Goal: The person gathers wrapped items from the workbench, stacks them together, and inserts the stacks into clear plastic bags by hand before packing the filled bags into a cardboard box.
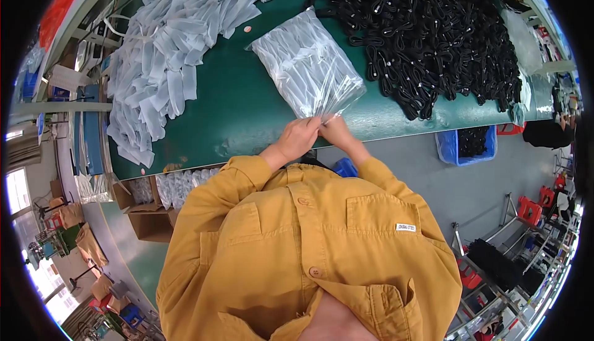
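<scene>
A clear plastic bag (306, 59) full of whitish packets lies tilted on the green table (229, 93). Its gathered mouth points toward me at the table's front edge. My left hand (298, 138) is closed on the bunched plastic from the left. Beside it, my right hand (337, 132) pinches the same gathered end, the two hands touching or nearly so. Left of the bag spreads a large heap of translucent small packets (167, 56). To the right is a big pile of black coiled cables (433, 38).
Under the table at left are open cardboard boxes (150, 225) with bagged packets. A blue crate (467, 146) holding black items stands on the floor at right. Beyond it are red stools (529, 209), metal racks and a person in dark clothing (547, 134).
</scene>
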